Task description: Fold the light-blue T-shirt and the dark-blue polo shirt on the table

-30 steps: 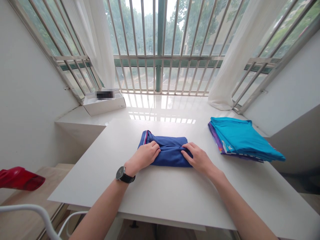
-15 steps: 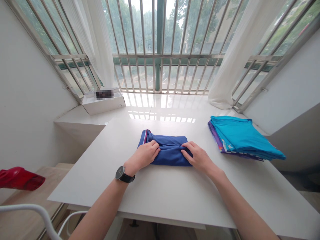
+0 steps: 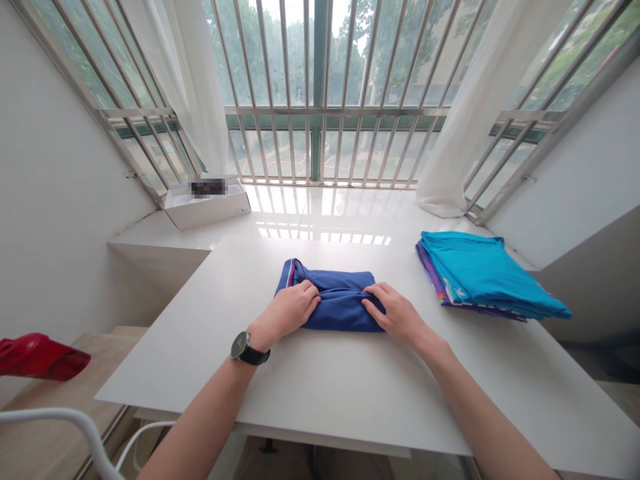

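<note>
A: What is being shown nearest the camera?

B: A curved white tubular chair frame (image 3: 75, 427) is being seen at the lower left, with a red glossy object (image 3: 40, 357) lying beyond it on a wooden ledge. Two bare forearms are being extended over the flat white rectangular table (image 3: 325, 393); a black round wristwatch (image 3: 246, 349) is being worn on the left wrist.

A: How are the hands being held?

B: The left hand (image 3: 287, 312) is being kept loosely curled, its fingertips pinching a ridge of the folded dark blue fabric garment (image 3: 334, 300). The right hand (image 3: 395, 313) is being kept partly open, its fingers bent and pressing into the same ridge from the other side. The cloth is being gripped by both hands.

A: Where is the garment being located?

B: It is being held flat on the table, near the middle, between the two hands; a red and white stripe is being shown along its far left edge.

A: What is being shown farther off?

B: A stack of folded turquoise and purple garments (image 3: 485, 277) is being kept at the right of the table, well apart from the hands. Beyond, a white open cardboard box (image 3: 207, 203) is being seen on the glossy white window sill (image 3: 340, 213), beside sheer white curtains (image 3: 200, 87) and a barred metal window grille (image 3: 320, 93).
</note>
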{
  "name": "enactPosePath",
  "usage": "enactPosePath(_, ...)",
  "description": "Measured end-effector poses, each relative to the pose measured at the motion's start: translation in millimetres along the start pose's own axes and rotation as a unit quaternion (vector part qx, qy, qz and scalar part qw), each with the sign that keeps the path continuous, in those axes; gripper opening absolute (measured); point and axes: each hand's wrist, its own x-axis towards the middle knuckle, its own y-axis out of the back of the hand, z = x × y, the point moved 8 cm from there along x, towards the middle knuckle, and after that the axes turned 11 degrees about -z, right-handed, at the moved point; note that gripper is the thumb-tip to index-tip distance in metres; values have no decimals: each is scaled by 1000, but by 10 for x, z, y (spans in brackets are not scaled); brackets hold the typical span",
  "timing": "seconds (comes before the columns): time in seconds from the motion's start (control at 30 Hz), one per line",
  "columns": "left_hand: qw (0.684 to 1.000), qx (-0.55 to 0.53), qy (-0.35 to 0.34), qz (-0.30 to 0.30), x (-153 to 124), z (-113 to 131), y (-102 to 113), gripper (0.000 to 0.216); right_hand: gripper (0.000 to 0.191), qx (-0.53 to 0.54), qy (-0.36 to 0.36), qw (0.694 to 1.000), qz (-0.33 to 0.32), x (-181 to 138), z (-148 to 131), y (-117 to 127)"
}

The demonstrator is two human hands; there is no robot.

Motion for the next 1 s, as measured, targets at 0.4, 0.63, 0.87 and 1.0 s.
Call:
enactPosePath(0.4, 1000, -14, -1, 4, 11, -36, -34, 30, 22, 32, 6, 999, 20, 11, 52, -2)
enactPosePath(0.63, 997, -76, 8, -33, -16, -78, -83, 45, 30, 120, -11, 992, 30, 34, 221, 13)
enactPosePath(0.87, 993, -83, 31, -80, -45, -77, -113, 39, 37, 142, -59, 987, -36, 14, 273, -4)
enactPosePath(1.0, 986, -152, -23, -56, -57, -14, -43, 25, 35, 154, -28, 986, -50, 17, 190, -35)
